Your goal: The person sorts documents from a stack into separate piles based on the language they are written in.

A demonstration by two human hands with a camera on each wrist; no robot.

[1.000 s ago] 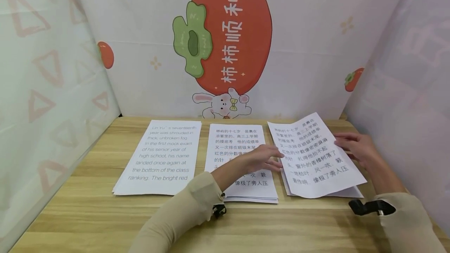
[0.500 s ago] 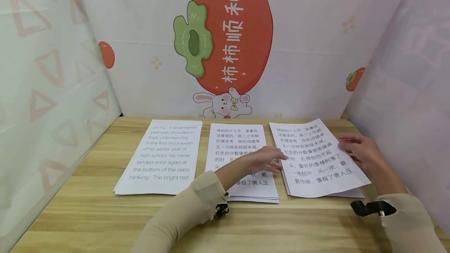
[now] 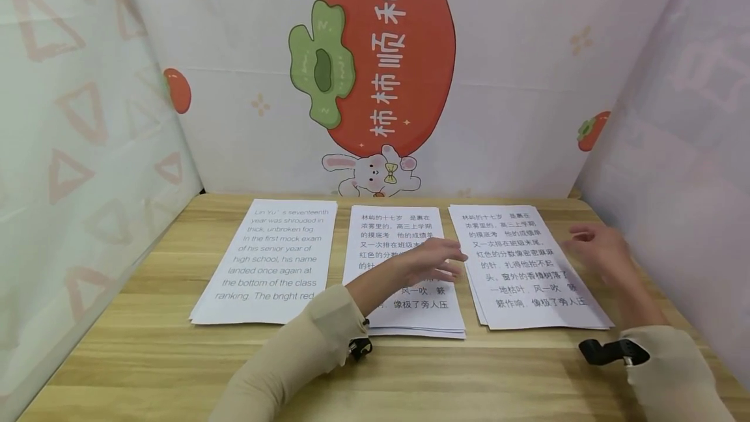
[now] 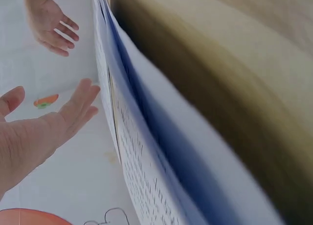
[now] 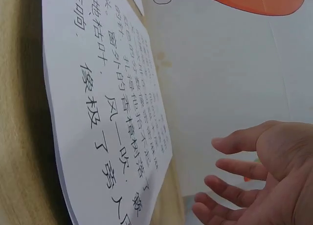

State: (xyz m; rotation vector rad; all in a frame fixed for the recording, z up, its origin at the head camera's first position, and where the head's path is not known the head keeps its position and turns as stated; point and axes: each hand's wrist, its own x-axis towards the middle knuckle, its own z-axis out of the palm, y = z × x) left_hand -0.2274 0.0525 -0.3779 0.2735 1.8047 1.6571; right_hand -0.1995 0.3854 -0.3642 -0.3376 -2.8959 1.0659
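Note:
Three stacks of printed paper lie side by side in the head view. The right stack [image 3: 515, 266] bears Chinese text, and its top sheet lies flat, slightly offset from the sheets below. My right hand [image 3: 600, 253] hovers just off its right edge, holding nothing; in the right wrist view its fingers [image 5: 230, 191] are loosely bent. Over the middle stack [image 3: 392, 226], also in Chinese, my left hand [image 3: 430, 260] reaches with its fingertips near the right stack's left edge. The left wrist view shows this hand's fingers [image 4: 78, 105] nearly straight, with nothing in them.
The left stack [image 3: 269, 259] carries English text. All stacks lie on a wooden table [image 3: 439, 376]. A printed cloth backdrop [image 3: 498, 116] closes the rear, and pale cloth walls [image 3: 674, 181] stand at both sides. Each wrist wears a small black camera [image 3: 612, 351].
The lifted, curled top sheet of the right stack has come down flat and turned into line with the stack. My right hand has let go and drawn slightly away; the left has shifted slightly left.

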